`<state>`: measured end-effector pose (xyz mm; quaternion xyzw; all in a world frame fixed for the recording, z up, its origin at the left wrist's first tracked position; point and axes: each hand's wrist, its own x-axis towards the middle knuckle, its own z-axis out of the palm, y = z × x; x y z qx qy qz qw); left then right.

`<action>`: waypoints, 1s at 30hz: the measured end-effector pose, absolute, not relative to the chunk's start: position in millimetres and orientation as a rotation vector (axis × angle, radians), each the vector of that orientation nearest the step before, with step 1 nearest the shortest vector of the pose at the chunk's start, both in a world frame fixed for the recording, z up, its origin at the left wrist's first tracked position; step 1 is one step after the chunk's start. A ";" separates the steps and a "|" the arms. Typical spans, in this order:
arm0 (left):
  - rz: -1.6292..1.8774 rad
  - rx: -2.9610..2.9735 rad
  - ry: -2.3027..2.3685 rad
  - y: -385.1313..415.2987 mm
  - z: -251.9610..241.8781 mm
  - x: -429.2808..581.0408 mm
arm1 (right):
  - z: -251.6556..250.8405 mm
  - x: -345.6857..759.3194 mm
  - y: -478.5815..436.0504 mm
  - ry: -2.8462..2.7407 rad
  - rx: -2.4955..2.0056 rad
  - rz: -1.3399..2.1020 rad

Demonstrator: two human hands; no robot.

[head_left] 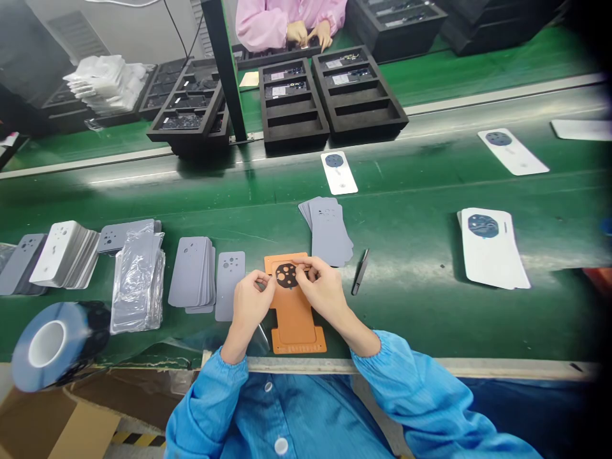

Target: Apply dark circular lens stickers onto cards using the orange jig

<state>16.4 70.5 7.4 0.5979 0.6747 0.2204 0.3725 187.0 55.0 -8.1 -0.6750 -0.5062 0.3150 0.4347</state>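
An orange jig (pixel 294 322) lies in front of me at the table's near edge. Over its upper part is a black round piece with several holes (pixel 287 275). My left hand (pixel 253 298) pinches at the piece's left edge, its fingers curled. At the right edge, my right hand (pixel 322 287) has thumb and fingers closed on it. Whether the piece lies flat on the jig I cannot tell. Dark tweezers (pixel 360 273) lie right of my right hand. A single grey phone-shaped plate with holes (pixel 230 287) is beside my left hand, and a fanned stack of grey plates (pixel 329 229) lies beyond the jig.
To the left are stacks of grey plates (pixel 191 271), white plates (pixel 57 255), a plastic-wrapped stack (pixel 138 280) and a tape roll (pixel 48 344). White plates with dark discs (pixel 492 255) lie right. Black trays (pixel 294 121) stand behind; a co-worker in pink sleeves (pixel 261 25) works opposite.
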 end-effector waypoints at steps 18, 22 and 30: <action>0.564 1.524 1.774 69.5 10.2 20.3 | -7.4 202.8 55.6 -1.294 -1.643 0.850; 0.575 1.521 1.770 69.6 11.0 19.9 | -14.9 210.0 56.8 -1.267 -1.599 0.941; 0.578 1.508 1.766 70.5 11.6 19.5 | -13.0 211.7 56.1 -1.243 -1.586 0.995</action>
